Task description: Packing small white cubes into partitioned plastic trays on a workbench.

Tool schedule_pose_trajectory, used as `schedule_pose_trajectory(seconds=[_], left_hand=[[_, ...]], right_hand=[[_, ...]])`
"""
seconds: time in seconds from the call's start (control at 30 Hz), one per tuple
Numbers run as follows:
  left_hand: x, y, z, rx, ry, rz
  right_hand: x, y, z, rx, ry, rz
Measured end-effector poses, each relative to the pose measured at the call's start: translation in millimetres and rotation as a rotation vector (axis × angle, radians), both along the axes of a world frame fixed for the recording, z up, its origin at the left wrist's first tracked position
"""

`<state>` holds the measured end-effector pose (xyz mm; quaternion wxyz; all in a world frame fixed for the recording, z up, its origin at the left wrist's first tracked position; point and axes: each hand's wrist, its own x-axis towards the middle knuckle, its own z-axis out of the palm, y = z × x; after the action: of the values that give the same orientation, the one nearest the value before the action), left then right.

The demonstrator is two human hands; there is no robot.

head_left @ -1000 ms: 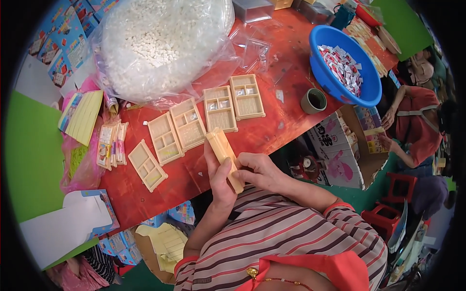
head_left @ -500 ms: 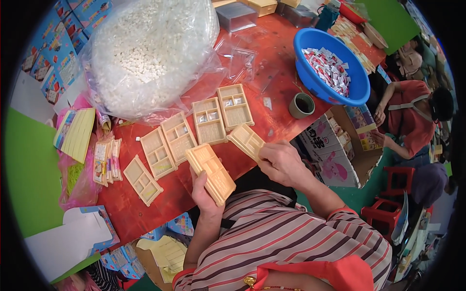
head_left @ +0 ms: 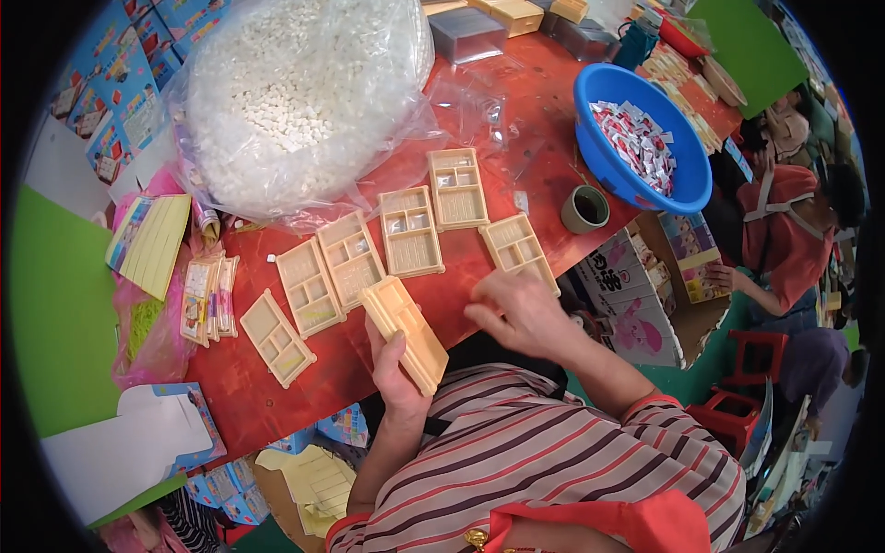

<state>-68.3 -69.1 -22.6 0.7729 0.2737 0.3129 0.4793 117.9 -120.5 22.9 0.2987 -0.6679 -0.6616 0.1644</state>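
Observation:
My left hand (head_left: pixel 395 370) grips a stack of beige compartment trays (head_left: pixel 407 330) at the near edge of the red table (head_left: pixel 535 157). My right hand (head_left: pixel 522 313) hovers with fingers apart and nothing in it, just below a single beige tray (head_left: pixel 518 251) lying flat on the table. Several more beige trays lie in a row to the left, from the nearest one (head_left: pixel 277 339) up to the farthest (head_left: pixel 457 187).
A big clear bag of small white pieces (head_left: pixel 295 92) fills the far left. A blue basin (head_left: pixel 682 189) of red-and-white packets and a small green cup (head_left: pixel 584 209) stand at right. Yellow cards (head_left: pixel 147 241) lie left. Another person in red (head_left: pixel 784 240) sits at right.
My right hand carried one tray off the stack, laid it flat at the right end of the row and let go. The left hand keeps the stack.

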Motion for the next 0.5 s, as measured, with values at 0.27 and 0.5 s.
schedule_pose_trajectory(seconds=[0.27,0.5], left_hand=[[5.1,-9.8,5.7,0.102,0.001,-0.06],[-2.7,-13.1,4.3,0.069,-0.033,-0.015]], right_hand=[[-48.8,-2.3,-6.7,-0.282,0.675,0.165],[-47.4,-9.0,-4.8,-0.386,1.023,0.04]])
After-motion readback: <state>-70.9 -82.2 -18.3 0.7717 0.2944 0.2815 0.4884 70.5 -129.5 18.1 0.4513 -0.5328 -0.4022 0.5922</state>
